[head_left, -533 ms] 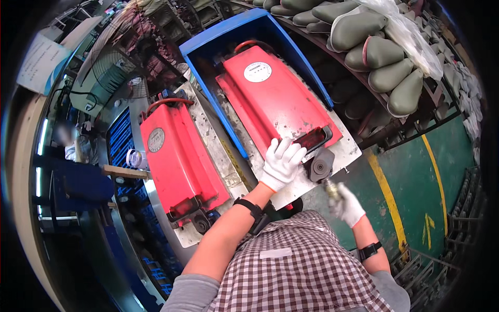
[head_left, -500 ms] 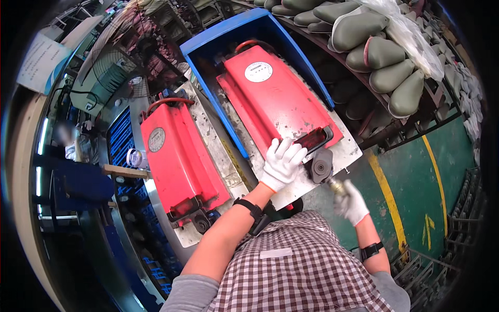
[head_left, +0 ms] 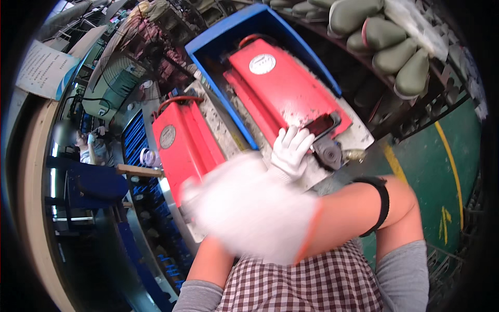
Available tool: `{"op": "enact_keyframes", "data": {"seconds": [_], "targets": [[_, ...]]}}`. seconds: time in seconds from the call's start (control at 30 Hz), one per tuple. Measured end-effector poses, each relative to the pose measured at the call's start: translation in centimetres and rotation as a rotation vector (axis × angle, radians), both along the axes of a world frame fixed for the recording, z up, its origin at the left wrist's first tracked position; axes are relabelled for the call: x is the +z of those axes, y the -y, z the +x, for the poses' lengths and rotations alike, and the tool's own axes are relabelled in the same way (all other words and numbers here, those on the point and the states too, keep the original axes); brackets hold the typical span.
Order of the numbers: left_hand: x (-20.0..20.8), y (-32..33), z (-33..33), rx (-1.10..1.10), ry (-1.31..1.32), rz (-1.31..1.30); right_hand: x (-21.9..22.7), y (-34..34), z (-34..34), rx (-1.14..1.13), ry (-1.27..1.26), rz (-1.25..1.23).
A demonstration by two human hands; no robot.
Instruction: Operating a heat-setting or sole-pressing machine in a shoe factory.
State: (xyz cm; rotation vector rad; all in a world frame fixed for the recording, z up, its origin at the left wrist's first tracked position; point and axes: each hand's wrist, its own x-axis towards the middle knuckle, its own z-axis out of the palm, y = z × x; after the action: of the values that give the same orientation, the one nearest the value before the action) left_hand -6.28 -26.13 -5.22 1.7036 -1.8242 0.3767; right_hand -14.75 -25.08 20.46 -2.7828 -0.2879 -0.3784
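My left hand [head_left: 292,151], in a white glove, rests with fingers stretched out at the near end of a red machine housing [head_left: 280,86]. Just past its fingertips is a black-rimmed rectangular opening [head_left: 319,126]. Beside it sits a round grey knob-like part [head_left: 328,153], with a brass-coloured handle [head_left: 354,155] sticking out to the right. My right hand [head_left: 249,208], gloved in white too, crosses in front of my left forearm, large and smeared by motion; its fingers cannot be made out. It partly covers a second red housing [head_left: 179,140] on the left.
A blue bin-like surround [head_left: 234,25] frames the right-hand housing. Grey-green foot-shaped forms [head_left: 397,57] lie on a rack at the upper right. Yellow lines [head_left: 450,161] mark the green floor. Another person [head_left: 96,148] is at the far left, near blue racks [head_left: 134,132].
My right hand has left the brass-coloured handle and swung left across my body, over my left forearm. My left hand stays by the right housing's near end. The view has shifted slightly.
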Motion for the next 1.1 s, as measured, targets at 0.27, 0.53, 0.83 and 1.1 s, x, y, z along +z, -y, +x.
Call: {"op": "enact_keyframes", "data": {"seconds": [0.27, 0.53, 0.83, 1.1], "targets": [[6.5, -9.9, 4.1, 0.174, -0.124, 0.135, 3.0, -2.8, 2.2, 0.185, -0.198, 0.033], [2.7, -29.0, 8.3, 0.696, -0.08, 0.081, 1.7, 1.4, 3.4, 0.453, -0.481, -0.01], [4.8, -27.1, 9.7, 0.827, -0.399, 0.643, -19.3, 7.9, -2.2, -0.47, 0.216, 0.33], [5.1, -25.7, 10.8, 0.849, -0.461, 0.882, -28.9, 12.7, -4.2, -0.746, 0.449, 0.066]]}}
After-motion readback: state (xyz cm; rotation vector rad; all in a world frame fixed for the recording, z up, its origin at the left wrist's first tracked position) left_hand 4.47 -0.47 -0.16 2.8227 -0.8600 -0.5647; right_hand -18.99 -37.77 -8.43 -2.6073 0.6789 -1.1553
